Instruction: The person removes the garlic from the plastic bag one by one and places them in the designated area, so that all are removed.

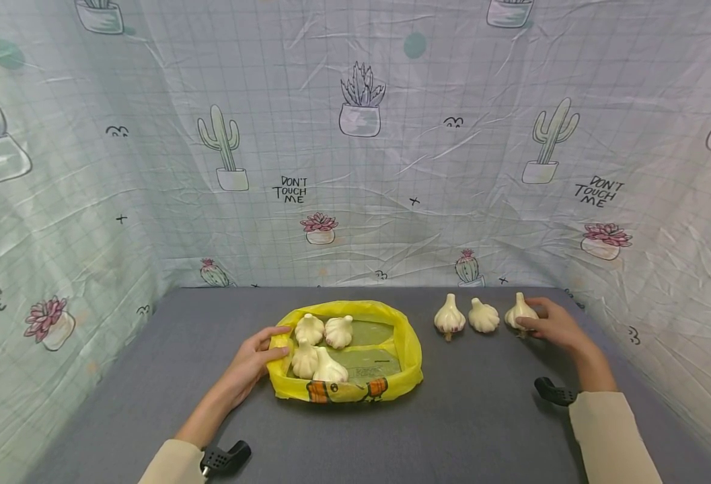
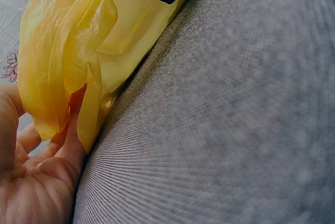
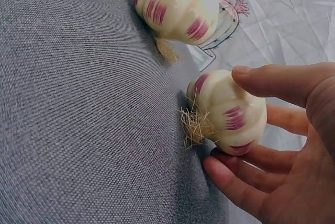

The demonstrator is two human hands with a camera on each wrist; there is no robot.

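A yellow plastic bag [image 1: 412, 356] lies with its mouth spread wide, several garlic bulbs [image 1: 329, 366] grouped in its left half. My left hand [image 1: 251, 363] grips the bag's left edge, thumb inside the rim; in the left wrist view its fingers go behind the folded plastic [image 2: 78, 51]. At the right, my right hand [image 1: 557, 326] holds a garlic bulb [image 3: 230, 114] between thumb and fingers. That bulb has purple streaks and dry roots, and sits at the table surface. Two more garlic bulbs [image 1: 449, 314] [image 1: 483, 316] stand in a row to its left.
A grey cloth-covered table [image 1: 452, 430] lies under everything. Behind and at both sides hangs a pale sheet [image 1: 416, 161] printed with cacti and potted plants. Black wrist devices [image 1: 227, 458] [image 1: 555, 392] sit at both sleeves.
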